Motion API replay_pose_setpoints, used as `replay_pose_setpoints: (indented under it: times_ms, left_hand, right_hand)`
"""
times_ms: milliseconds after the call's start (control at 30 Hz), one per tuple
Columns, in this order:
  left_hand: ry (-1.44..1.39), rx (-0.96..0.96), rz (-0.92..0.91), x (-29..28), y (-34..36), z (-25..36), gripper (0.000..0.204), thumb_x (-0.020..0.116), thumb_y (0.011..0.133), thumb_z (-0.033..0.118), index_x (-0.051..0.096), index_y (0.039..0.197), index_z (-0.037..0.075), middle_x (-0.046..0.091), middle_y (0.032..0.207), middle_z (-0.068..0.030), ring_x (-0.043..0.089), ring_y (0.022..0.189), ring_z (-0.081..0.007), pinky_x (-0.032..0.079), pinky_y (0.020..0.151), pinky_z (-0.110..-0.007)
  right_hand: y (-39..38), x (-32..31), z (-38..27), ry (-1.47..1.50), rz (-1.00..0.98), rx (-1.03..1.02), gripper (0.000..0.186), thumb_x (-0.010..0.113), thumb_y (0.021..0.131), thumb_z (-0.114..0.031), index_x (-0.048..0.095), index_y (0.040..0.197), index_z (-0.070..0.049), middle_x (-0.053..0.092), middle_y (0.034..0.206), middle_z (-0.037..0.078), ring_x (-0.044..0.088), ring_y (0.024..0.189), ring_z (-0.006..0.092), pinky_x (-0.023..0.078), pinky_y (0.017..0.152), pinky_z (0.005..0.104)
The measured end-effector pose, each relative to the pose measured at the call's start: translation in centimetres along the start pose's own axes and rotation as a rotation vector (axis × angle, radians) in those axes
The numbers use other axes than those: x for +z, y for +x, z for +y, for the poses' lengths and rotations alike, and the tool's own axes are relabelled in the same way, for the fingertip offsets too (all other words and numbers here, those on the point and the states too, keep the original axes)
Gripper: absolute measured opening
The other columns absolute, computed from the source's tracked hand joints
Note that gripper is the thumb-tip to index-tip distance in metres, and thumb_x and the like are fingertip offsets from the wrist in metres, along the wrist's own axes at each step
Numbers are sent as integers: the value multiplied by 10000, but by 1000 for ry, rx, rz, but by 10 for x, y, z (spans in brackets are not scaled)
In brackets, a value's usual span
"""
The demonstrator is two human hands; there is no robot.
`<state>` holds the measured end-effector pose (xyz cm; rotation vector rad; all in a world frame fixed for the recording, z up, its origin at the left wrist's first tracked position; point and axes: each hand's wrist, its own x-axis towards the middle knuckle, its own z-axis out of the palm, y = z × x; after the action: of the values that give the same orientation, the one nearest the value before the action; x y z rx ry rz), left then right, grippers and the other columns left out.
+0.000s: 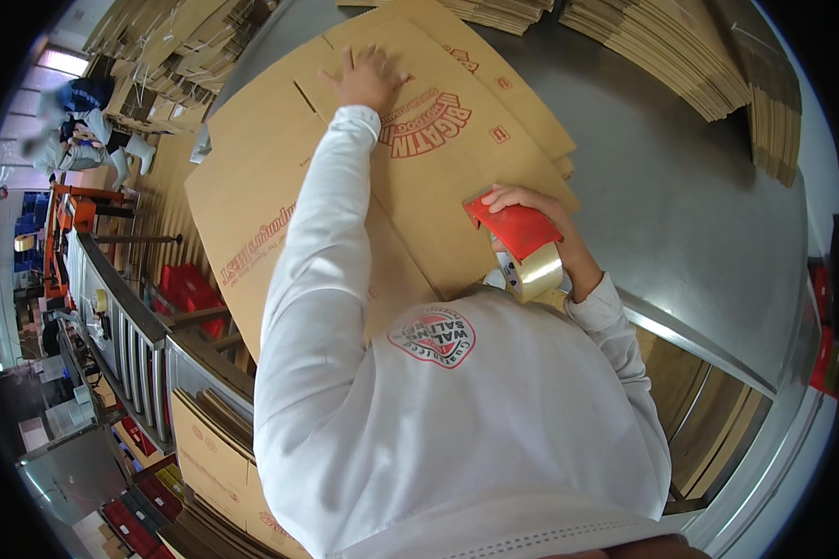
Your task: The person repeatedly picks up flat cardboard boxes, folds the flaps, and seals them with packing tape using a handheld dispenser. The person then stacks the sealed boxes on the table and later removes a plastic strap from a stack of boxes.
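A flattened brown cardboard box (466,177) with red print lies in front of me, its panels spread left and right. More flat cardboard shows from under its far right edge. My left hand (367,84) rests on the far part of the box, fingers spread and palm down, holding nothing. Close to my body at the box's near right corner, my right hand (529,207) is wrapped round a red tape dispenser (524,235). A roll of clear tape (539,273) sits in the dispenser, below the red cover. The dispenser's contact with the cardboard is hard to make out.
The box lies on a grey metal table (708,242). Stacks of flat cardboard (662,56) stand at its far right, and more bundles (182,65) rise at the far left. Leftward are a metal-railed frame (140,363), a red crate (188,291) and people (89,126). Cardboard sheets (216,456) lean at lower left.
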<state>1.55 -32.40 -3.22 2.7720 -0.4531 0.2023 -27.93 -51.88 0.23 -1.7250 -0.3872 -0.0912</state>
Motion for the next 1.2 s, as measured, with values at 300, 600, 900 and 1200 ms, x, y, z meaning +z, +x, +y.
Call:
replay_pose_setpoints:
  times_ms: [300, 600, 900, 1200]
  left_hand:
    - [-25, -152, 497, 35, 1, -19, 683, 647, 823, 470, 463, 1382, 124, 323, 1513, -128, 219, 1417, -368, 139, 1085, -676]
    - [-70, 617, -62, 21, -127, 40, 564, 532, 901, 351, 439, 1376, 61, 335, 1493, -157, 302, 1386, -303, 241, 1114, -551]
    - [72, 602, -251, 22, -122, 42, 818, 465, 894, 548, 227, 1484, 34, 187, 1558, -176, 176, 1445, -310, 140, 1147, -559]
    - [67, 692, -325, 13, -128, 50, 859, 459, 887, 582, 197, 1495, 35, 154, 1568, -178, 131, 1456, -317, 98, 1156, -548]
  right_hand:
    - [20, -3, -16, 81, -64, 215, 342, 802, 702, -51, 593, 973, -45, 664, 997, 66, 622, 895, 150, 489, 814, 288]
    - [67, -13, -5, 17, -188, 374, 268, 783, 767, -156, 625, 938, -25, 682, 883, 45, 632, 792, 112, 499, 673, 272]
    - [113, -24, 76, 338, 179, 649, 445, 703, 840, -340, 590, 1156, -48, 642, 1029, 52, 639, 864, 132, 539, 721, 294]
    - [75, -25, 69, 213, 248, 652, 398, 558, 935, -324, 578, 1214, -41, 663, 1042, 66, 658, 824, 127, 537, 634, 286]
